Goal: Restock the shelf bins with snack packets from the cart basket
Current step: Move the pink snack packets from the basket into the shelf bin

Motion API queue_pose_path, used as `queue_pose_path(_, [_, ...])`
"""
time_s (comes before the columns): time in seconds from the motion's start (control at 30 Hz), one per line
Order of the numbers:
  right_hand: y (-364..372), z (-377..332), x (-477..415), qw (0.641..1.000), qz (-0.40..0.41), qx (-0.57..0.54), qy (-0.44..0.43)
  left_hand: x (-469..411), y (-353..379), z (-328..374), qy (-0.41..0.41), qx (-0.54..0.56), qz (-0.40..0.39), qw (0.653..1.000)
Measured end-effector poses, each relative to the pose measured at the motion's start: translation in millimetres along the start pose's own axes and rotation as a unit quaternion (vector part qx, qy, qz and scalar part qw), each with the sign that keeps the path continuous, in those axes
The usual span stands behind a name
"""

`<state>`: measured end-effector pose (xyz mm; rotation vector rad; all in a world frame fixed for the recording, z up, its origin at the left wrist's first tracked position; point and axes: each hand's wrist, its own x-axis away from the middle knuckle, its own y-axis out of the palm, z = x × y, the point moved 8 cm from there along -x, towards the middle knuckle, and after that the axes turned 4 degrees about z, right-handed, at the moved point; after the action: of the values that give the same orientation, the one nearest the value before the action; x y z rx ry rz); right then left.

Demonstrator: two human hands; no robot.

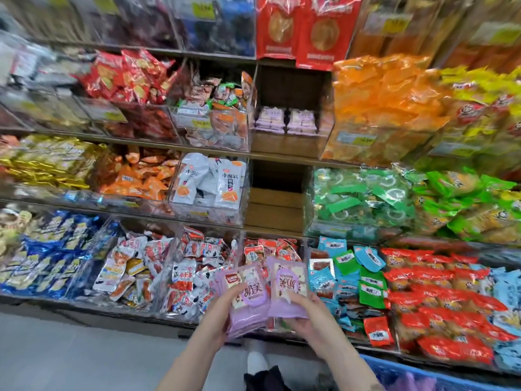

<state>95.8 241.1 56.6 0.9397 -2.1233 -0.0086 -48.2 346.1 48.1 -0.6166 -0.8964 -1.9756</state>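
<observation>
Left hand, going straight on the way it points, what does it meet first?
Probably the red-and-white packets just ahead, with the purple packets in the left hand touching first; depth unclear.

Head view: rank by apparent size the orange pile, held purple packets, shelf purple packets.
1. orange pile
2. held purple packets
3. shelf purple packets
The purple ones seem the same product; the held look bigger only by nearness.

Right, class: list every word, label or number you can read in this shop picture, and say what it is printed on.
"小面筋": on the white packets in a middle-shelf bin.
"奶美", roughly: on the purple packet in the left hand; the second purple packet, in the right hand, shows it upside down.
The yellow price tags and the blue and green packets: too blurred to read.
</observation>
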Motion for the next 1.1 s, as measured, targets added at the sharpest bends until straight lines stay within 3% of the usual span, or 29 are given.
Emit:
queue_pose_path(0.07, [2,-27,-20,1.000,-0.009,0.000,-0.008,-15,1,24,0.008,-0.009,0.029,1.000])
queue_pose_path(0.13, [2,-56,-38,0.995,0.005,0.077,-0.058,-30,1,45,0.023,-0.017,0.055,0.998])
queue_pose_path(0.23, [10,-107,-55,0.953,0.024,0.253,-0.167,-49,0,69,0.039,-0.008,0.083,0.996])
queue_pose_path(0.3, [15,-132,-65,0.937,0.035,0.284,-0.202,-59,1,81,0.043,0.003,0.072,0.996])
queue_pose_path(0.47, [28,-170,-84,0.939,0.060,0.239,-0.241,-74,-3,107,0.051,0.015,0.065,0.996])
queue_pose_path(0.57, [34,-166,-104,0.977,0.055,0.135,-0.153,-80,-8,126,0.068,0.015,0.050,0.996])
queue_pose_path(0.77, [58,-167,-139,0.994,0.001,-0.055,-0.098,-92,-15,178,0.087,0.000,0.014,0.996])
queue_pose_path(0.9, [78,-192,-155,0.989,0.010,-0.008,-0.147,-97,-18,205,0.082,0.011,-0.003,0.997])
queue_pose_path(1.1, [88,-235,-178,0.966,0.148,-0.002,-0.211,-106,-24,223,0.063,0.032,-0.031,0.997])
